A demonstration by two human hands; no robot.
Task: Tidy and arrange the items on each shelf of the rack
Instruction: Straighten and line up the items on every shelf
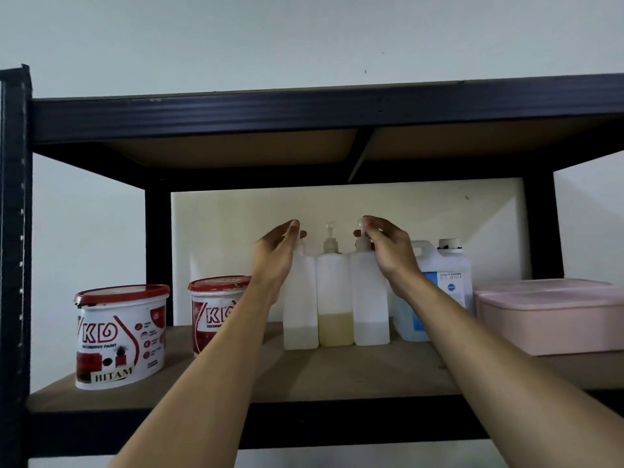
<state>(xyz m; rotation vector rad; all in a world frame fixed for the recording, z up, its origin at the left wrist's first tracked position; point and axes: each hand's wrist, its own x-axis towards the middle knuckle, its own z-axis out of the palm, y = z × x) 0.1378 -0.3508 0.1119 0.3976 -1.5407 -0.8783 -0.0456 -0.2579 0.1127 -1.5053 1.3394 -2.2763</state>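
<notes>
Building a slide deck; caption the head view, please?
Both hands grasp pump tops of the outer two of three bottles on a shelf.

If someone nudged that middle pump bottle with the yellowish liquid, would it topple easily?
Probably not easily. The middle pump bottle looks only about a quarter full, so its weight sits low. It stands flanked closely by two similar bottles. Still, it is tall and narrow and likely light, so a high push might tip it.

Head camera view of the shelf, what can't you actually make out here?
- Pump head of the left pump bottle: hidden behind the left hand.
- Second paint bucket: its label is partly covered by the left forearm.
- Jerrycan: lower left hidden by the right forearm; label print too small to read.
- Pink lidded box: cut off by the right edge.
- Right hand: its grip on the right pump bottle is blurred.
</notes>
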